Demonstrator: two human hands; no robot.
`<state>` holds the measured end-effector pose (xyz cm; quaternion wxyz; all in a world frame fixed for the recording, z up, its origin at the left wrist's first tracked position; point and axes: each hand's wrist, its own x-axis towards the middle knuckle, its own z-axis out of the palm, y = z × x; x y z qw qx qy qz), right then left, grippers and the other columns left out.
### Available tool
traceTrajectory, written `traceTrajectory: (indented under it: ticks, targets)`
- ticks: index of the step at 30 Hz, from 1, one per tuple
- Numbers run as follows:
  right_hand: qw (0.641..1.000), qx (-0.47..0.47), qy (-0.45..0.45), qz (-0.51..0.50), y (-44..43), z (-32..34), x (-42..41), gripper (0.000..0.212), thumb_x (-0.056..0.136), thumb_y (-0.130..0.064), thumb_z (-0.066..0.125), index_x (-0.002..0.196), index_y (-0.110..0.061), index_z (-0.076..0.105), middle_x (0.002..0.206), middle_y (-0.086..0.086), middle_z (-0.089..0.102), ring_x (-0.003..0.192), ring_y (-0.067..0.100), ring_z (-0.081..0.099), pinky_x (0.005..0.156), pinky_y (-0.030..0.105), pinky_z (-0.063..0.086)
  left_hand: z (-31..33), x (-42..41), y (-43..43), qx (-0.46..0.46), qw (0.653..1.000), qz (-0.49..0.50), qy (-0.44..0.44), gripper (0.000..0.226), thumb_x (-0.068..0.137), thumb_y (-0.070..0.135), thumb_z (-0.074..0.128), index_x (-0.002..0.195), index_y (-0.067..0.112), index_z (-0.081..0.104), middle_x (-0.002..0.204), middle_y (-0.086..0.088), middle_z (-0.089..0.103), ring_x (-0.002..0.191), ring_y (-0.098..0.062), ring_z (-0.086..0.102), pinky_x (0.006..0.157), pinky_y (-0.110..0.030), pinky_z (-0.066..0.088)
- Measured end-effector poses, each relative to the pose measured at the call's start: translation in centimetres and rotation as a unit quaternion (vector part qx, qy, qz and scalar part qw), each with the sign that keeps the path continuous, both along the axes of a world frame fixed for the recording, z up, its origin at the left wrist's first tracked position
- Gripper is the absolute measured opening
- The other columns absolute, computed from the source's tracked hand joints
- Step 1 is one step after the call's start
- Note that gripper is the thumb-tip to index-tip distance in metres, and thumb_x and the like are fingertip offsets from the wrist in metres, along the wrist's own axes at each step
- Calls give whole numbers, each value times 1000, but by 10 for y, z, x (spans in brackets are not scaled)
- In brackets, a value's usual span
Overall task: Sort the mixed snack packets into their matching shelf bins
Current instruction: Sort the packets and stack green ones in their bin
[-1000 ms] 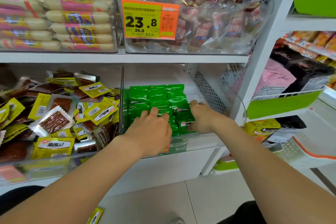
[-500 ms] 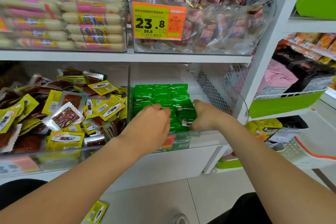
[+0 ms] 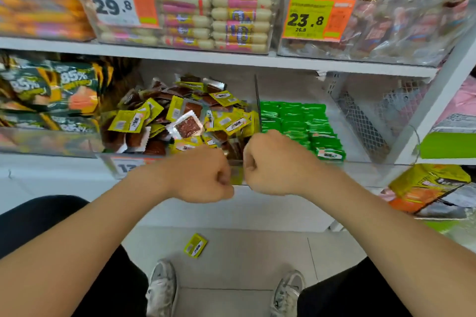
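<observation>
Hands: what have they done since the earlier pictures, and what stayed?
Both the left hand and right hand drew back off the green packets to the bin front, fingers curled; any hold is hidden. Green packets stay stacked; yellow packet stays on the floor.

View: one head-worn wide-angle camera only; nothing shared with a second view.
Position: above and behind both forearms, over bent knees and shoes point(image 3: 162, 288).
Direction: forward and down, square to the shelf unit; floor point(image 3: 244, 252) along the bottom edge.
Nearness: close; left hand point(image 3: 203, 175) and right hand point(image 3: 275, 162), both curled, reach the bin fronts at mid-frame.
Framing: upper shelf board point(image 3: 206, 58) across the top third, mesh side panel point(image 3: 360, 121) at right.
Distortion: edges bowed by the lens; upper left blurred.
</observation>
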<state>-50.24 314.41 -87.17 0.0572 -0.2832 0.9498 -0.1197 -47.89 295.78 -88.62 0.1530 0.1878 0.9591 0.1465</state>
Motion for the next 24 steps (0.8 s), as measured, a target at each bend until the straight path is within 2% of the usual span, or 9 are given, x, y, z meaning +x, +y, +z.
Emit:
traceTrajectory:
  ticks: [2, 3, 6, 9, 11, 15, 17, 21, 24]
  targets:
    - [990, 78, -88, 72, -22, -18, 8, 22, 75, -18, 52, 63, -4, 64, 51, 11, 58, 57, 31, 60, 56, 43, 59, -34, 8, -20, -69, 982, -5, -178, 21, 91, 39, 57, 84, 24, 70, 74, 5, 72, 66, -14, 68, 72, -38, 59]
    - [982, 117, -115, 98, -33, -30, 12, 24, 81, -17, 53, 65, -3, 64, 53, 12, 58, 60, 33, 62, 57, 43, 59, -58, 8, -28, -119, 968, -2, -220, 23, 93, 41, 56, 98, 24, 72, 90, 1, 76, 81, -18, 73, 81, -41, 60]
    - [957, 214, -139, 135, -61, -78, 20, 26, 92, -18, 54, 69, -7, 55, 68, 12, 56, 65, 36, 57, 54, 35, 47, -135, 1, -44, -236, 943, -5, -234, 37, 95, 45, 55, 118, 20, 71, 125, -5, 69, 112, -28, 67, 93, -42, 55]
    - [938, 285, -142, 134, -77, -130, 22, 16, 97, -14, 55, 82, -11, 52, 80, 5, 51, 62, 22, 49, 50, 27, 33, -190, -8, -60, -215, 950, 22, -226, 28, 95, 36, 62, 109, 14, 70, 117, -4, 66, 102, -30, 65, 83, -41, 52]
    - [929, 317, -148, 125, -83, -159, 19, 6, 95, -10, 58, 90, -13, 58, 92, 7, 60, 69, 25, 55, 54, 28, 37, -226, -13, -71, -190, 957, 38, -214, 24, 91, 29, 66, 107, 12, 74, 116, -8, 69, 103, -31, 67, 88, -43, 58]
    - [921, 321, -191, 114, -87, -213, 6, 9, 93, -11, 58, 98, -15, 64, 112, 9, 65, 93, 32, 64, 70, 33, 46, -305, -12, -83, -167, 961, 89, -200, 10, 91, 13, 59, 95, 11, 68, 111, -20, 67, 105, -37, 68, 89, -48, 59]
    - [917, 321, -210, 112, -86, -237, -2, 6, 93, -10, 58, 88, -15, 57, 105, 7, 62, 89, 28, 64, 65, 30, 46, -343, -11, -79, -139, 963, 118, -196, 24, 93, 7, 55, 114, 6, 67, 123, -16, 65, 111, -34, 65, 93, -45, 57]
    - [924, 289, -233, 95, -78, -268, -23, 30, 95, -9, 58, 71, -19, 43, 78, 3, 46, 60, 17, 44, 48, 28, 32, -406, -9, -64, -82, 967, 157, -184, 38, 94, -3, 51, 131, 7, 57, 133, -19, 55, 121, -38, 57, 97, -47, 51]
    - [928, 284, -229, 72, -71, -288, -35, 21, 92, -1, 55, 78, -15, 48, 84, 7, 45, 64, 22, 47, 50, 32, 35, -432, -9, -54, -68, 970, 177, -153, 38, 93, -5, 52, 126, 15, 53, 135, -15, 47, 113, -40, 54, 81, -47, 47]
